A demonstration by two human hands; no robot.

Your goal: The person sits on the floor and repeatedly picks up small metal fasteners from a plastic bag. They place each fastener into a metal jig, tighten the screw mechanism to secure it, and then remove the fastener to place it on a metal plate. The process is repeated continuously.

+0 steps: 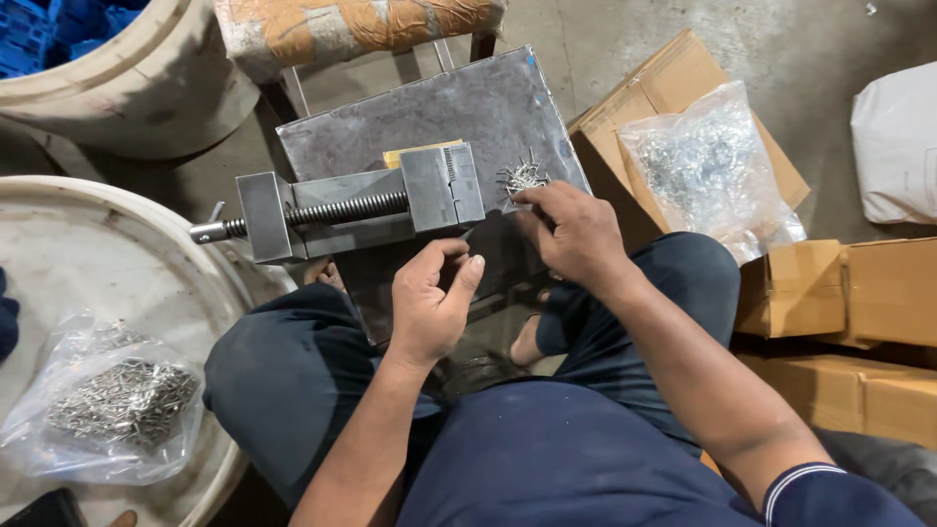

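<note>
Pins (525,178), thin bright metal slivers in a spiky cluster, heaped on the grey scuffed steel plate (488,102) just beyond the right hand (576,234). Right fingertips curled down onto the near edge of that cluster, touching it; whether any pin is pinched between them cannot be told. Left hand (434,298) just near-left of the right one, thumb and forefinger drawn close together as if on something very fine, nothing visible between them, so contents cannot be told. Directly beyond the left hand, 1 small steel vise (351,207): blocky matte jaws, a threaded screw running left to a short handle, a yellowish block behind its right jaw. Well left of both hands, a clear crinkled plastic bag (107,405) of similar pins on a round white lid. Right of the right hand, another clear bag (708,166) of shiny metal parts resting on brown cardboard boxes (839,288).
</note>
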